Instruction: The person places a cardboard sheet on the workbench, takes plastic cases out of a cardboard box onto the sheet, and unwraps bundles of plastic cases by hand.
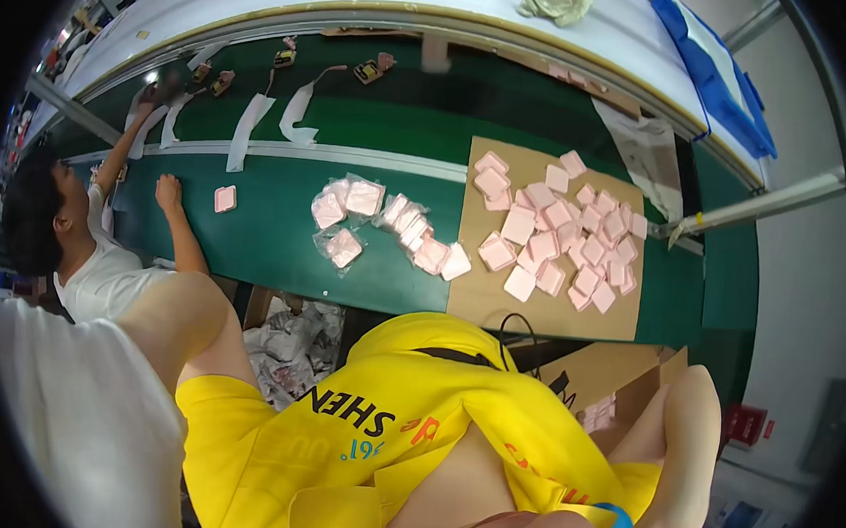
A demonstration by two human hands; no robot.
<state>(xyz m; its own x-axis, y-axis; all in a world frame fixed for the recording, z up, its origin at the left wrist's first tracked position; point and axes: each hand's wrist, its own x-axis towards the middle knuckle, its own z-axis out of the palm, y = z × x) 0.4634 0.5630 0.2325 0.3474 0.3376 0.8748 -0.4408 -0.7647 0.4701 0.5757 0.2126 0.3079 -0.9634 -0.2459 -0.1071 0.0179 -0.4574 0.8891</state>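
Note:
Neither of my hands shows. My left arm bends at the elbow and runs back past the lower left edge, beside white cloth. On the right, my other arm also folds back out of the bottom of the view. Nearest in front of me lies a heap of pale pink square plastic cases (544,239) on a sheet of brown cardboard (482,309). Left of it are several pink cases in clear plastic bags (364,196) on the green work surface (282,248). One pink case (225,199) lies apart, farther left.
A co-worker (102,269) in white sits at the left, one arm reaching over the line. Small assemblies (367,71) and white strips (249,129) lie along the back belt. Below the bench are crumpled plastic (292,348) and an open cardboard box (640,377). A blue tray (724,79) stands upper right.

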